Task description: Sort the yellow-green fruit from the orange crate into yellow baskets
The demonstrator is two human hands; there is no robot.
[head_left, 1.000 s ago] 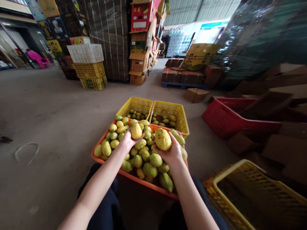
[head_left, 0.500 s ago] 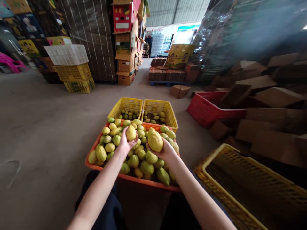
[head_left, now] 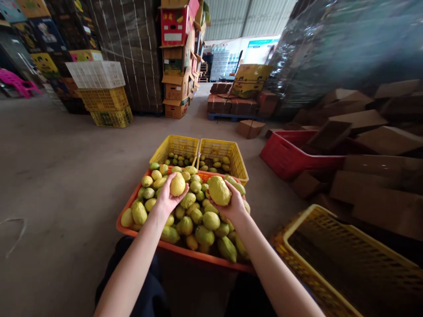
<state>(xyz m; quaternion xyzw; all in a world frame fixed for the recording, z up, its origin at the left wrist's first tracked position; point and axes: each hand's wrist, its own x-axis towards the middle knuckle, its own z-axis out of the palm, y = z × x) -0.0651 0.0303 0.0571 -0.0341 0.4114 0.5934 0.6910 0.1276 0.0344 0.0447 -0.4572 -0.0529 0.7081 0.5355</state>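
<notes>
A small round yellow fruit (head_left: 177, 184) rests in my left hand (head_left: 168, 199), its fingers curled around the side. My right hand (head_left: 235, 203) grips a larger, bumpy yellow-green fruit (head_left: 219, 191) from the right and below. Both hands are above an orange crate (head_left: 127, 230) heaped with green and yellow fruits (head_left: 196, 215). Behind it, touching its far side, stand two yellow crates, the left one (head_left: 158, 152) and the right one (head_left: 238, 164), each with smaller fruits at the bottom.
At the lower right is a yellow crate (head_left: 317, 264). Beyond it stand a red crate (head_left: 284, 156) and a pile of cardboard (head_left: 380, 193). Stacked crates (head_left: 107, 99) and tall box stacks (head_left: 175, 79) line the back, near a loaded blue pallet (head_left: 233, 117).
Both held fruits have turned in my hands. My left hand has shifted slightly left and my right hand slightly right, farther apart. The camera view has shifted a little.
</notes>
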